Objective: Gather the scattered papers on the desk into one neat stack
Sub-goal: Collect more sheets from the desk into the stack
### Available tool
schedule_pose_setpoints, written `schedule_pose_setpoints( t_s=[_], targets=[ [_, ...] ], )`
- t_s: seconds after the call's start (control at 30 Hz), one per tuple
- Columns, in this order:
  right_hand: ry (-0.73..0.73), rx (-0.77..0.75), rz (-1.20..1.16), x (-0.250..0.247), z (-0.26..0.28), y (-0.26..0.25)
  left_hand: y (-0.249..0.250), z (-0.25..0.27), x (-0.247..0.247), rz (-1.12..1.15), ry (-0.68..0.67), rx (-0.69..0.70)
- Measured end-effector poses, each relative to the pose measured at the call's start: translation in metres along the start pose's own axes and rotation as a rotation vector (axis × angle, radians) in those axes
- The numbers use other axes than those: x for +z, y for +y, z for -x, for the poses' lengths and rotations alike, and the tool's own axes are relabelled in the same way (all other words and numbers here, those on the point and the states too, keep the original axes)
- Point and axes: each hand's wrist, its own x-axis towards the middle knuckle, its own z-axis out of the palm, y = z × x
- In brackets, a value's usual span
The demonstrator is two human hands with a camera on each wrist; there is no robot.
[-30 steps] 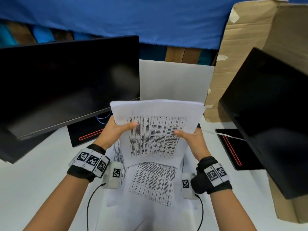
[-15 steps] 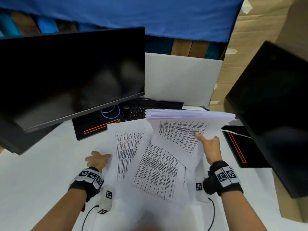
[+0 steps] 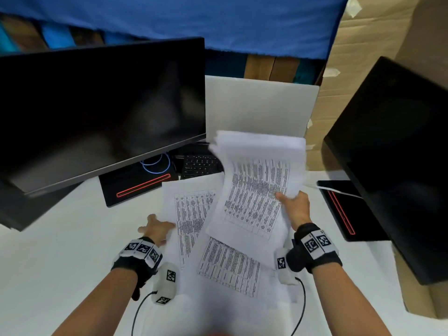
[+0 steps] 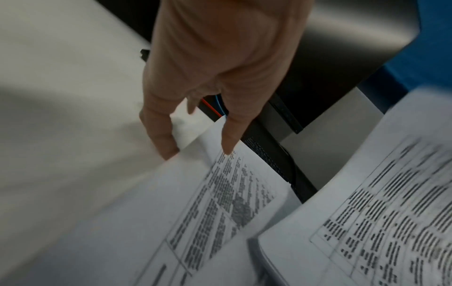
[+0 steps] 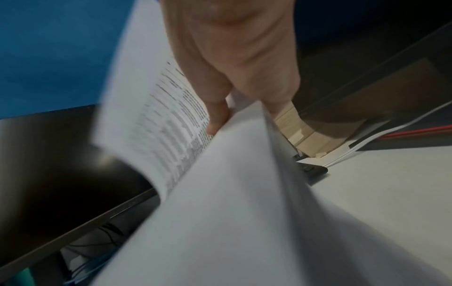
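Head view: right hand point(image 3: 294, 209) pinches a bundle of papers point(image 3: 257, 190) at centre-right, raised off the white desk point(image 3: 60, 251). 2 loose sheets point(image 3: 191, 214) lie lower centre.

Left wrist view: left hand point(image 4: 210, 77), fingers extended, fingertips point(image 4: 228, 147) on a sheet's edge.

Right wrist view: bundle bows limply. Judgement: light, floppy, slippery; take by an edge, support beneath.

The right hand point(image 3: 294, 207) is raised above the desk point(image 3: 60, 263), its thumb laid on top of a bundle of papers point(image 3: 257, 187) that is pinched from beneath. The left hand point(image 3: 156, 229) is held low over the desk (fingers spread, tips touching a sheet point(image 3: 191, 214) lying there). Both forearms are extended forward.
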Motion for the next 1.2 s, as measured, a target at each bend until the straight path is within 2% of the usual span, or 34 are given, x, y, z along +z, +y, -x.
schedule_pose_setpoints(
  t_s=[0.13, 0.33, 0.5, 0.6, 0.77, 0.97, 1.2],
  targets=[
    [0.008, -0.014, -0.043, 0.005, 0.006, 0.003, 0.005, 0.010, 0.011, -0.042, -0.075, -0.029],
    [0.034, -0.031, -0.018, -0.006, 0.008, 0.004, 0.009, 0.025, 0.022, -0.296, 0.004, -0.032],
    [0.065, -0.060, 0.100, -0.012, 0.012, 0.023, 0.010, 0.026, 0.032, -0.134, -0.015, -0.022],
    [0.070, -0.079, 0.123, -0.010, 0.019, 0.033, 0.013, 0.025, 0.030, -0.034, -0.072, -0.027],
    [0.060, -0.106, 0.091, -0.009, 0.024, 0.042, 0.015, 0.026, 0.032, -0.030, -0.191, -0.031],
    [0.070, -0.131, 0.064, -0.008, 0.024, 0.053, 0.020, 0.041, 0.046, -0.059, -0.130, 0.083],
    [0.066, -0.134, 0.031, -0.004, 0.027, 0.065, 0.025, 0.041, 0.044, 0.059, -0.159, -0.012]
  ],
)
